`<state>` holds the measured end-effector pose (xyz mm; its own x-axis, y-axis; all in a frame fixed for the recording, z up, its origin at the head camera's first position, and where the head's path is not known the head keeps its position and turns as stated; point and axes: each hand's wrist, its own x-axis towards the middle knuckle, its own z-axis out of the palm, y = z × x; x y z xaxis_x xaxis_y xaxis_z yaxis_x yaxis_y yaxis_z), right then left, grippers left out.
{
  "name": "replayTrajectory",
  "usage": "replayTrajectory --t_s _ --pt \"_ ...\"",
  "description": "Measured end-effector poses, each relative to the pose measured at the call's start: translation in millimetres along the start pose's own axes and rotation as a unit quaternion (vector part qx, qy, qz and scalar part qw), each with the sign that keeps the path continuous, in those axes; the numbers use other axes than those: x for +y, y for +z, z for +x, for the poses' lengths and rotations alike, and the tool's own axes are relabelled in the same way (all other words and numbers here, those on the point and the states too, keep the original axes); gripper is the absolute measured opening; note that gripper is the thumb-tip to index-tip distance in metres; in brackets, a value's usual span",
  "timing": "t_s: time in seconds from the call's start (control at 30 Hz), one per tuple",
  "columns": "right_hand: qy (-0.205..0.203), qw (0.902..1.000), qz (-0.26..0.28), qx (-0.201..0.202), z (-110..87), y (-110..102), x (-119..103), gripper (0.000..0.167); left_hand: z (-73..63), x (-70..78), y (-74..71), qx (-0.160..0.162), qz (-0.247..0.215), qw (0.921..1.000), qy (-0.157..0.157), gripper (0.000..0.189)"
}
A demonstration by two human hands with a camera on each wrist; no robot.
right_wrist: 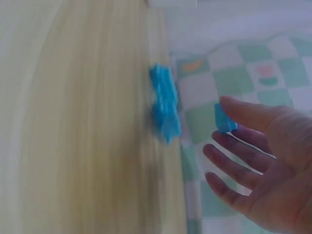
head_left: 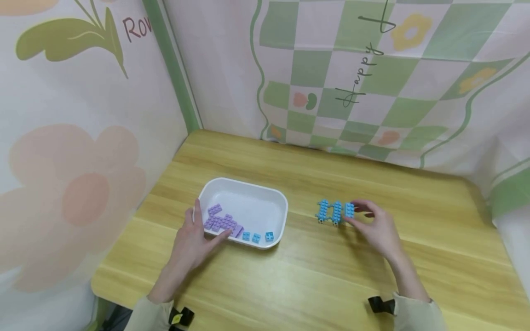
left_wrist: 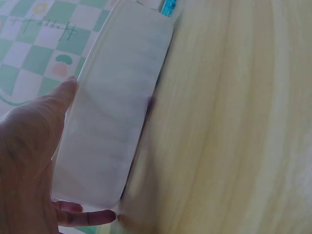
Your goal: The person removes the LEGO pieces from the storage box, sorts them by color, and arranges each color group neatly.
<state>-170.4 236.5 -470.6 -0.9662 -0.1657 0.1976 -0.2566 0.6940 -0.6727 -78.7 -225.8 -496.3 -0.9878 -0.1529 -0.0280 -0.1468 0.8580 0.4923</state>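
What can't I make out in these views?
Left wrist: tray contents, hidden by its wall.
Right wrist: studs on blue pieces, blurred.
Right wrist: held block, partly behind right hand.
Right wrist: tray, mostly cut off at top.
Head: count of purple bricks, small and crowded.

Right hand (head_left: 376, 229) — thumb-and-finger pinch

Wood-grain bench (head_left: 314, 165), yellowish, rounded corner at 8 o'clock in head view; soft glare (head_left: 298, 276) on top at 6 o'clock. White printed cloth (head_left: 161, 110) at 9 to 10 o'clock — big peach flower (head_left: 35, 220), green leaf (head_left: 74, 41), partly visible lettering (head_left: 136, 28). Green band (head_left: 169, 64) between 10 and 11. Green-and-white checked print (head_left: 312, 69) on backdrop (head_left: 215, 69) toward 1 o'clock — sideways "Happy" script (head_left: 358, 76), yellow flower (head_left: 422, 25), wavy green border (head_left: 468, 110). Drapery folds (head_left: 513, 147) at 3 o'clock. Light even, fairly bright.
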Motion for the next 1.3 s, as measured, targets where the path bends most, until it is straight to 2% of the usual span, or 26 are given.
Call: replayTrajectory --t_s 0.17,0.57,0.9,1.1,1.3 --pt "0.02 0.9995 -0.014 -0.017 -2.0 -7 18 0.047 -0.1 0.4 -0.7 0.0 -0.001 1.0 -0.001 0.133" --pt "0.047 0.9949 -0.047 -0.075 2.4 -1 36 0.05 -1.6 2.1 -2.1 -0.011 -0.007 0.9998 -0.011 0.135" --pt "0.023 0.9958 -0.051 -0.073 5.0 5 41 0.049 -1.0 0.4 -0.2 0.0 -0.007 1.0 -0.003 0.134" --pt "0.01 0.9966 -0.045 -0.068 4.5 5 34 0.06 -1.2 0.1 -0.4 -0.001 -0.009 1.0 -0.004 0.135" --pt "-0.03 0.9989 -0.007 -0.035 4.6 6 -2 0.068 -0.7 -0.6 0.2 0.003 -0.01 0.9999 -0.001 0.135"
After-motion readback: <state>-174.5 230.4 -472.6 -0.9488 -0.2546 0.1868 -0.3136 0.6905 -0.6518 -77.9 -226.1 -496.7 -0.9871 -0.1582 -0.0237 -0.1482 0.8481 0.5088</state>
